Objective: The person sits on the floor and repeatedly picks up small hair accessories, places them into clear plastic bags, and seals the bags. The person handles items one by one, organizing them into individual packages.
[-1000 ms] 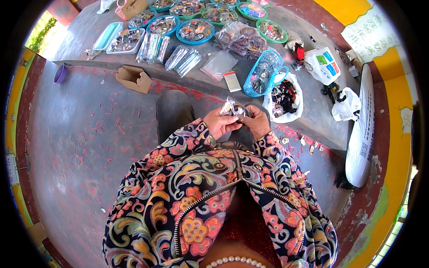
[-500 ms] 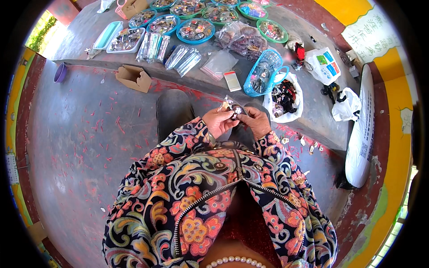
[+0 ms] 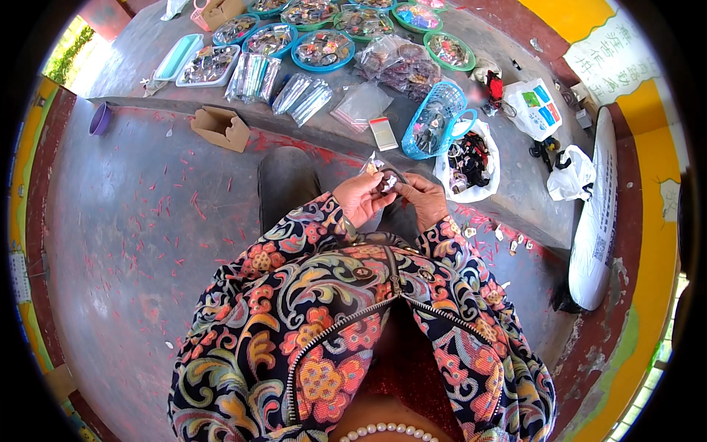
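Above my lap, both hands work close together on one small thing: a dark band with a shiny white piece (image 3: 389, 180), probably a hair tie. My left hand (image 3: 358, 199) pinches it between thumb and fingers. A scrap of clear, shiny wrapping (image 3: 373, 163) sticks up past those fingertips. From the other side my right hand (image 3: 425, 202) grips the band's edge, thumb against forefinger. Fingers partly cover the piece, so its exact shape is hidden.
Ahead, a raised concrete ledge bears a blue basket (image 3: 412, 151), a white bag of dark bands (image 3: 493, 177), clear plastic sleeves (image 3: 352, 99), a small red-topped packet (image 3: 384, 135) and several round trays (image 3: 298, 60). An opened cardboard box (image 3: 224, 140) stands on the floor left.
The white piece and dark band have turned slightly between my fingers. My right fingertips have shifted a little; the arms stay in place.
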